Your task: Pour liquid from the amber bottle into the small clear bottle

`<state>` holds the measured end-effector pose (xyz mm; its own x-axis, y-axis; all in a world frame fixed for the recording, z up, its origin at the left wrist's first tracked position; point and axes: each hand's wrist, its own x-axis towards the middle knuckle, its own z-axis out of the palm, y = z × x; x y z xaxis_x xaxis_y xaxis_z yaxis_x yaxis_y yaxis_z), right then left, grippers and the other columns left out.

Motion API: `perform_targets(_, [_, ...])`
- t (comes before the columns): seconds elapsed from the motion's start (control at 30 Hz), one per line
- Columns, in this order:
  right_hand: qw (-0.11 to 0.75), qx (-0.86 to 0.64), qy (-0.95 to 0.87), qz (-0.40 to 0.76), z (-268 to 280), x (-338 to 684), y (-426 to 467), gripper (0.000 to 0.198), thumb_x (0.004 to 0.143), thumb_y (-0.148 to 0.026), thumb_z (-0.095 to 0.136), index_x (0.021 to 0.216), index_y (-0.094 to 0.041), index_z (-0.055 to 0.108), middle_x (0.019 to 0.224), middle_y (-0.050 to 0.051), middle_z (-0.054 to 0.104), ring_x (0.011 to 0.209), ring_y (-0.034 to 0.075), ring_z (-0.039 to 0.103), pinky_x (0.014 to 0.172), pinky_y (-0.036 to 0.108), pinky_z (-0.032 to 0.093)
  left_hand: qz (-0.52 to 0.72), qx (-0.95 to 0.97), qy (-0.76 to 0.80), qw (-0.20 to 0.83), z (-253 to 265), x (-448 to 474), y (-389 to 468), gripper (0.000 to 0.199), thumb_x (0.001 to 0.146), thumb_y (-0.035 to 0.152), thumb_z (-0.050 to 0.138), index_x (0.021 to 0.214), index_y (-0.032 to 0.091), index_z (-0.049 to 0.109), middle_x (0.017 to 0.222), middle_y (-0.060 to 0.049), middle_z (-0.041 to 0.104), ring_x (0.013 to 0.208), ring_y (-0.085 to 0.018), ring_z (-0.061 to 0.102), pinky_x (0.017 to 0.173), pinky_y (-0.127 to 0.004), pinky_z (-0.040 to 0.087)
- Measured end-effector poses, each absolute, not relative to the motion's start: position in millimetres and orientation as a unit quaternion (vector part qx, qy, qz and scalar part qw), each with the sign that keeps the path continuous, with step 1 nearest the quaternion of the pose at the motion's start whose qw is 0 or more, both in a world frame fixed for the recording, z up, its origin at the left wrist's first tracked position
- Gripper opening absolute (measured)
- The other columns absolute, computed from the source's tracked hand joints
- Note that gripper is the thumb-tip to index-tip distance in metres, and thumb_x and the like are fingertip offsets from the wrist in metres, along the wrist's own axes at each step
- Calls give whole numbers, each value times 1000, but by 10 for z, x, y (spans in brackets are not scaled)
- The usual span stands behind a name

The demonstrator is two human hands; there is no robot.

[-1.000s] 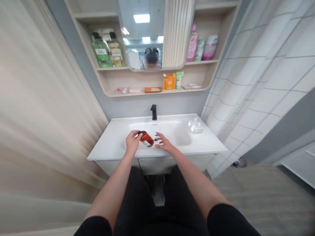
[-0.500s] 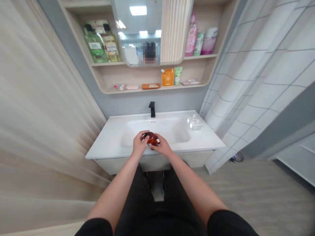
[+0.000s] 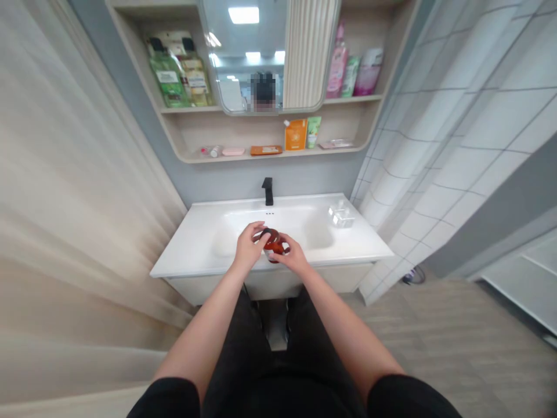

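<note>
Over the front part of the white washbasin [image 3: 174, 255], both hands hold a small reddish-brown bottle [image 3: 274, 248] with a dark top and a pale patch like a label. My left hand [image 3: 249, 248] has its thumb and fingers closed around the upper, dark end. On the right side of the bottle's body, my right hand [image 3: 295, 255] grips with thumb below and fingers behind. Fingers hide parts of the bottle, and its top is too small to make out clearly.
A black faucet [image 3: 268, 191] stands behind the basin. Clear containers [image 3: 342, 216] sit on its right side. Above, a shelf unit holds an orange pouch [image 3: 296, 134], a green tube [image 3: 313, 132] and several bottles around a mirror [image 3: 248, 52]. A curtain [image 3: 87, 232] hangs at left.
Both hands and the bottle have risen slightly and shifted a little to the right. More of the reddish-brown body and its pale patch shows between the hands.
</note>
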<state>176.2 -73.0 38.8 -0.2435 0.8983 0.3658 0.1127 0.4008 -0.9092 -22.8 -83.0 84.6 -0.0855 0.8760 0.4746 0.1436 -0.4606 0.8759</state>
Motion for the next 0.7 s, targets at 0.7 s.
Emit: perform_targets(0.7, [443,-350,-716,412,292,1992,-755,86,70,-50,100,147,-26,69,136,11,78,118,33,75,83,37,66,548,653,406,330,724,-23,-910,38,97,34,76,134,27,74,134,-12,79,126,-28,78,113,-49,62])
